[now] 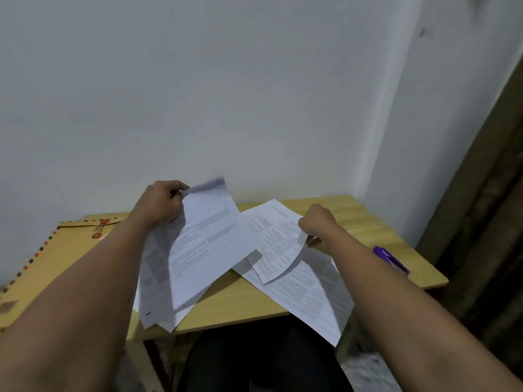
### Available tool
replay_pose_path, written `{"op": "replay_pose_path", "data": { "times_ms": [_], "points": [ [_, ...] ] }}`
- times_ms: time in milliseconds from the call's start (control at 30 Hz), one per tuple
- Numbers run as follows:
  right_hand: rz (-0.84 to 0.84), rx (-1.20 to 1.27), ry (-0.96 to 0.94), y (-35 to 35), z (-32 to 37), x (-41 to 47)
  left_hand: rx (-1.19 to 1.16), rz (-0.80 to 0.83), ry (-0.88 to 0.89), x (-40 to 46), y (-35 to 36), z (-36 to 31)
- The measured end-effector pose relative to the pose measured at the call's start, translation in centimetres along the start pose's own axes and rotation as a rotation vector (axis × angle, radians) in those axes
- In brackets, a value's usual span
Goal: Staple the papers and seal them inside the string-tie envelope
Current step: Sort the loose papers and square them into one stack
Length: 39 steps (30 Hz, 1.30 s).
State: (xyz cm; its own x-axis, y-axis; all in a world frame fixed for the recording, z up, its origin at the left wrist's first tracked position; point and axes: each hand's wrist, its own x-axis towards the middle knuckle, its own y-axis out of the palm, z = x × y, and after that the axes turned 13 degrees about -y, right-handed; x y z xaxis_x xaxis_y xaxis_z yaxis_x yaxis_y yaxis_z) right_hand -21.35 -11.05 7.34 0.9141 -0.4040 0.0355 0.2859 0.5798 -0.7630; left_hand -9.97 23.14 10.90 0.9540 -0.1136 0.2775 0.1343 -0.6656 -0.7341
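My left hand (160,202) grips the top corner of a small stack of printed sheets (198,250), lifted and tilted above the wooden table (235,301). My right hand (317,222) pinches the right edge of another printed sheet (271,239), curling it up off a further sheet (308,295) that lies flat and overhangs the table's front edge. The brown string-tie envelope (65,250), with a red string closure (99,227) and striped border, lies at the table's left under my left forearm. A purple stapler (390,260) sits at the right, beside my right forearm.
The small table stands against a white wall (226,94) in a corner. A dark curtain or door edge (481,222) runs down the right side. My dark-clothed lap (254,360) is below the table's front edge.
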Motion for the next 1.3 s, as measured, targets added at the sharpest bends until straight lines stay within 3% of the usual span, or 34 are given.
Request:
{"op": "replay_pose_path", "data": {
  "times_ms": [267,367,467,633,700,1033,1300],
  "points": [
    [0.428,-0.105,0.206,-0.6,-1.1,-2.3,0.01,0.031,0.045,-0.8,2.5,-3.0],
    [0.515,-0.09,0.242,-1.3,-1.1,-1.9,0.004,0.032,0.052,-0.1,3.2,-3.7],
    [0.485,-0.106,0.218,-1.6,-1.6,0.8,-0.021,0.049,0.038,1.0,4.4,-3.9],
    [0.175,-0.232,0.011,-0.8,-2.3,6.6,-0.061,0.107,0.006,4.2,8.2,-3.5],
    [0.126,-0.311,-0.031,-0.4,-2.8,9.2,-0.064,0.154,0.007,5.8,9.9,-3.4],
    [0.275,-0.378,0.01,1.6,-7.2,17.7,-0.076,0.317,0.044,12.2,16.8,-2.9],
    [0.277,-0.385,0.096,2.3,-8.0,18.4,-0.108,0.333,0.027,11.2,16.8,-3.3]
  ]
}}
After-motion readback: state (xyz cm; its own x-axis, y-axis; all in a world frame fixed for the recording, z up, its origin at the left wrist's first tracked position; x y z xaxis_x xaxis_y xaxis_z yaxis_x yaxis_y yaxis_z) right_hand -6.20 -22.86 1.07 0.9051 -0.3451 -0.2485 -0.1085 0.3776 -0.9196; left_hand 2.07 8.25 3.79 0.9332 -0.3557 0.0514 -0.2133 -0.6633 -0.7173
